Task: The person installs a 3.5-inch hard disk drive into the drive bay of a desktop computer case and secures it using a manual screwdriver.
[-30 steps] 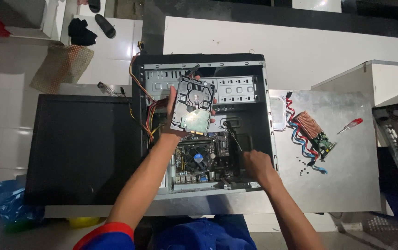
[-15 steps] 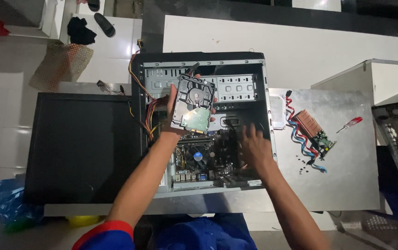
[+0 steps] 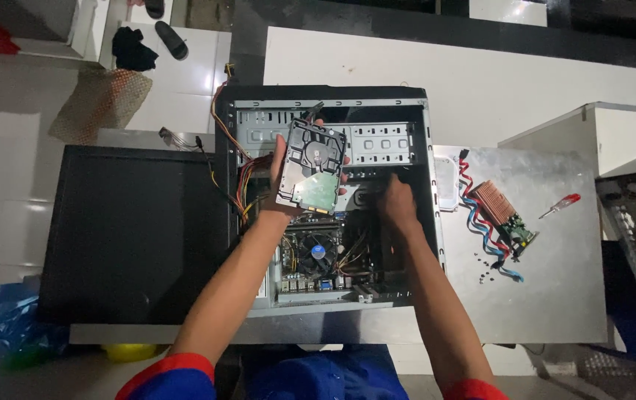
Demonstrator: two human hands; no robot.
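My left hand [image 3: 279,194] holds a hard drive [image 3: 310,167] above the open computer case [image 3: 422,222], circuit-board side up. The case lies on its side with the motherboard and a round cooler fan [image 3: 318,250] showing. My right hand [image 3: 396,204] reaches down inside the case near the drive cage [image 3: 381,143], fingers curled in a dark spot. Whether it grips anything I cannot tell. Coloured power cables [image 3: 240,185] hang at the case's left side.
A black side panel [image 3: 129,233] lies left of the case. On the grey sheet [image 3: 555,296] to the right rest a graphics card [image 3: 503,215] with red and blue cables, small screws and a red-handled screwdriver [image 3: 561,204]. A sandal and cloth lie on the floor.
My right hand has moved up and away from me inside the case, from the motherboard's lower right towards the drive cage. The left hand keeps the hard drive almost still.
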